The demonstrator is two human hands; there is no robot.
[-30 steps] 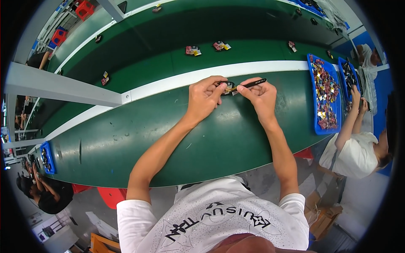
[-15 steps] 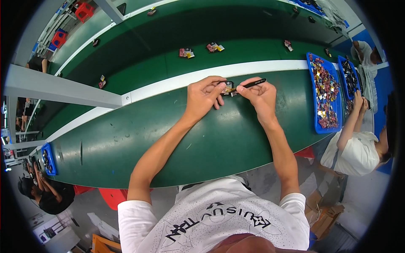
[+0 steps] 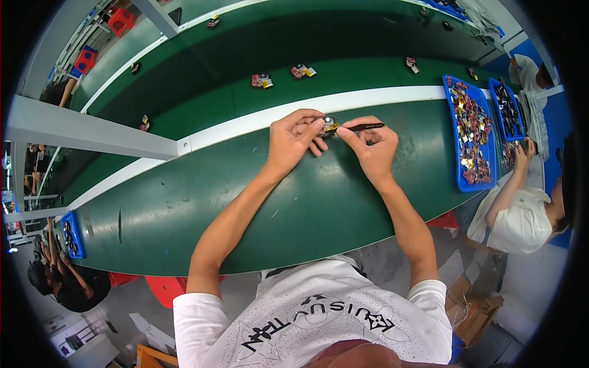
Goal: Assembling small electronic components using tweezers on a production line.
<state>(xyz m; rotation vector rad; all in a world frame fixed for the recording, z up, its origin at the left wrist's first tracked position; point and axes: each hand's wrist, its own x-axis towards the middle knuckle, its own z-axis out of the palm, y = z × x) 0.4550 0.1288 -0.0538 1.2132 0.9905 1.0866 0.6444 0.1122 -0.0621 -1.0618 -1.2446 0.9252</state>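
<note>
Above the green worktable (image 3: 294,202), near its far edge, my left hand (image 3: 293,136) pinches a small black electronic part (image 3: 329,122) with a yellowish piece in it. The fingers cover its left side. My right hand (image 3: 373,147) closes around slim black tweezers (image 3: 367,127). Their tip end points left and reaches the lower right of the part. Too small to make out is whether the tips grip anything. Both forearms hang over the table.
Beyond a white rail (image 3: 257,118) runs a green conveyor belt (image 3: 221,92) with small electronic pieces (image 3: 262,81). To the right stand a blue tray (image 3: 457,150) of small parts and another blue tray (image 3: 510,113). A grey post (image 3: 98,126) slants in at left. Co-workers sit on both sides.
The pieces on the belt have shifted a little left. My right hand has moved slightly left and the tweezers lie flatter, their tip lower on the part. My left hand still holds the part.
</note>
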